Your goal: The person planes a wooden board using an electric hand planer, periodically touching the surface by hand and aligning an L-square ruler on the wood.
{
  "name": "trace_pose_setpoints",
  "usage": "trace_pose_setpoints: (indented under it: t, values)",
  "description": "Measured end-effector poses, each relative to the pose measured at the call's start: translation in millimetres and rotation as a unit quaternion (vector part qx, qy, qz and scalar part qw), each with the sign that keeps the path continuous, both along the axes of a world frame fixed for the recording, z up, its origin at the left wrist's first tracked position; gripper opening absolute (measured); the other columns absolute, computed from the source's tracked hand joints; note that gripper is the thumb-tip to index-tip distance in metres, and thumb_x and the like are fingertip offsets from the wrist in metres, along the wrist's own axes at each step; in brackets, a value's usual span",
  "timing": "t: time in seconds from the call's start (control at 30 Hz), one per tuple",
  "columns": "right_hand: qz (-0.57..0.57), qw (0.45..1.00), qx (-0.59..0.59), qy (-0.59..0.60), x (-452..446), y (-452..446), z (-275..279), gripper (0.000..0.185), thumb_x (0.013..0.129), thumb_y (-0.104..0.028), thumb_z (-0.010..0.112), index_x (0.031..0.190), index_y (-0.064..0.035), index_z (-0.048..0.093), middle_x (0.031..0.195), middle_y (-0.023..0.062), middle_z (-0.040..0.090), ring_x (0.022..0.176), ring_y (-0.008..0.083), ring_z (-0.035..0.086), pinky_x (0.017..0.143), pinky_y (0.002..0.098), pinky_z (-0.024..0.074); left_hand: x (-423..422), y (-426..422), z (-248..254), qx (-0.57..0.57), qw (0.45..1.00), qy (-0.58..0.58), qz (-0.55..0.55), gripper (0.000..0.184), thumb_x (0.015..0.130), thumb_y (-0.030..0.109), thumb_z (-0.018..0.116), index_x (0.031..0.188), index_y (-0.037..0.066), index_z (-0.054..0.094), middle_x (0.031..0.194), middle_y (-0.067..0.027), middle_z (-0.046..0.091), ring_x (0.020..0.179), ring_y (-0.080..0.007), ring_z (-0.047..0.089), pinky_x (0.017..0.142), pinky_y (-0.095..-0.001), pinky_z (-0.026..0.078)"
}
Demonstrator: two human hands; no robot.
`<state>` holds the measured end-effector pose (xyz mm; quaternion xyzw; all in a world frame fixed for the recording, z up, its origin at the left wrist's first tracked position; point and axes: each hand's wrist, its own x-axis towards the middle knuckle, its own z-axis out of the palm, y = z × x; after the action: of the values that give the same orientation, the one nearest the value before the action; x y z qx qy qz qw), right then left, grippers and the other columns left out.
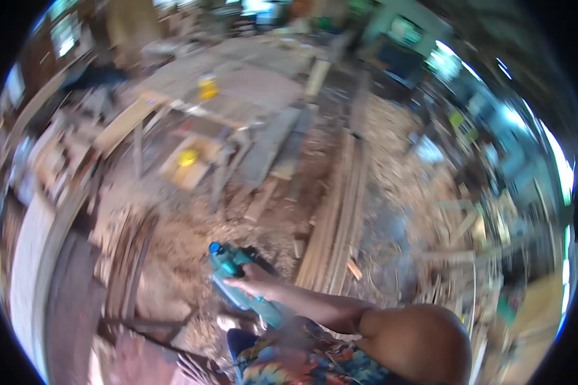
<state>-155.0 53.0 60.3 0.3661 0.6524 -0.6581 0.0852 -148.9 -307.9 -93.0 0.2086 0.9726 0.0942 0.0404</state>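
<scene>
My right hand [253, 282] is closed around a long teal, bottle-like object [270, 312] with a round blue cap at its upper end. The object tilts from upper left to lower right, in front of my patterned clothing. Motion blur hides its exact kind. At the bottom edge, a blurred, dark, finger-like shape may be my left hand [201, 369]; whether it holds anything cannot be made out.
Long planks [337, 212] lie on the shaving-strewn floor ahead. A wooden table [257, 83] bears a yellow item [207, 88]; another yellow item [187, 158] sits lower, on a board. Timber [29, 263] lies at left, with cluttered wood and debris at right.
</scene>
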Motion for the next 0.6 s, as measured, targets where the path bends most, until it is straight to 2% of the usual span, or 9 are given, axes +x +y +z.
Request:
trace_pose_setpoints:
  t: [0.07, 0.1, 0.13, 0.2, 0.23, 0.27, 0.4, 0.47, 0.6]
  values:
    - [0.049, 0.999, -0.009, 0.003, -26, 9, -26, 0.037, 0.087, -0.038, 0.078, 0.101, -0.0070, 0.064, 0.068, -0.0001, 0.060, 0.054, 0.0107, 0.057, 0.049, 0.0286, 0.0462, 15, -6, 8, 0.009, 0.999, -0.025, 0.046, 0.084, 0.088, 0.027, 0.061, 0.155, -0.006, 0.021, 0.163, -0.0284, 0.021, 0.150, -0.0511, 0.016, 0.120, -0.0676, 0.009]
    - [0.069, 0.996, -0.003, 0.050, -36, 8, -39, 0.028, 0.087, -0.032, 0.078, 0.098, -0.0098, 0.066, 0.069, -0.0016, 0.060, 0.052, 0.0097, 0.056, 0.048, 0.0274, 0.0456, 17, 4, 20, 0.044, 0.996, -0.044, 0.070, 0.082, 0.086, 0.026, 0.062, 0.154, -0.005, 0.025, 0.163, -0.0269, 0.022, 0.150, -0.0517, 0.016, 0.119, -0.0682, 0.008]
    - [0.107, 0.994, -0.013, 0.019, -47, 12, -59, 0.022, 0.088, -0.028, 0.076, 0.096, -0.0100, 0.066, 0.068, -0.0021, 0.059, 0.050, 0.0094, 0.055, 0.046, 0.0263, 0.0450, 20, 14, 31, 0.080, 0.990, -0.061, 0.095, 0.081, 0.084, 0.024, 0.063, 0.152, -0.004, 0.029, 0.163, -0.0255, 0.022, 0.150, -0.0522, 0.016, 0.119, -0.0689, 0.008]
    - [0.121, 0.992, 0.012, 0.025, -76, 0, -50, 0.017, 0.091, -0.024, 0.072, 0.094, -0.0096, 0.064, 0.066, -0.0011, 0.057, 0.049, 0.0112, 0.055, 0.044, 0.0273, 0.0454, 13, 33, 54, 0.073, 0.987, -0.054, 0.131, 0.076, 0.080, 0.024, 0.068, 0.148, -0.001, 0.042, 0.163, -0.0242, 0.025, 0.151, -0.0482, 0.017, 0.119, -0.0662, 0.010]
    - [0.161, 0.987, -0.011, 0.005, -83, 2, -66, 0.018, 0.092, -0.025, 0.072, 0.096, -0.0091, 0.064, 0.067, -0.0001, 0.057, 0.049, 0.0119, 0.054, 0.045, 0.0281, 0.0457, 23, 30, 36, 0.081, 0.986, -0.027, 0.144, 0.076, 0.082, 0.025, 0.067, 0.149, 0.000, 0.041, 0.162, -0.0238, 0.028, 0.152, -0.0450, 0.018, 0.120, -0.0647, 0.011]
    - [0.187, 0.982, -0.028, -0.010, -94, 6, -82, 0.020, 0.093, -0.026, 0.071, 0.098, -0.0085, 0.063, 0.067, 0.0010, 0.056, 0.049, 0.0126, 0.054, 0.045, 0.0288, 0.0459, 19, 37, 49, 0.056, 0.980, -0.040, 0.185, 0.075, 0.085, 0.030, 0.063, 0.148, -0.003, 0.041, 0.160, -0.0208, 0.033, 0.151, -0.0402, 0.024, 0.123, -0.0580, 0.013]
    - [0.317, 0.946, -0.053, -0.051, -137, -2, -109, 0.023, 0.096, -0.026, 0.067, 0.104, -0.0066, 0.058, 0.069, 0.0038, 0.054, 0.049, 0.0152, 0.053, 0.044, 0.0315, 0.0458, 22, 60, 37, 0.144, 0.923, 0.072, 0.349, 0.075, 0.087, 0.032, 0.063, 0.150, 0.000, 0.040, 0.159, -0.0199, 0.036, 0.150, -0.0356, 0.030, 0.124, -0.0481, 0.018]
    - [0.369, 0.924, -0.061, -0.078, -160, -19, -114, 0.021, 0.096, -0.022, 0.067, 0.103, -0.0045, 0.058, 0.068, 0.0039, 0.053, 0.050, 0.0151, 0.052, 0.045, 0.0310, 0.0446, 16, 69, 31, 0.130, 0.893, 0.104, 0.418, 0.059, 0.091, 0.028, 0.062, 0.144, 0.004, 0.050, 0.156, -0.0191, 0.040, 0.147, -0.0345, 0.035, 0.122, -0.0485, 0.022]
    - [0.455, 0.881, -0.048, -0.120, -183, -17, -147, 0.023, 0.096, -0.026, 0.068, 0.102, -0.0079, 0.056, 0.069, 0.0031, 0.053, 0.049, 0.0144, 0.053, 0.044, 0.0313, 0.0467, 16, 88, 23, 0.136, 0.869, 0.158, 0.450, 0.054, 0.089, 0.023, 0.066, 0.139, 0.008, 0.056, 0.151, -0.0187, 0.047, 0.142, -0.0362, 0.041, 0.118, -0.0516, 0.028]
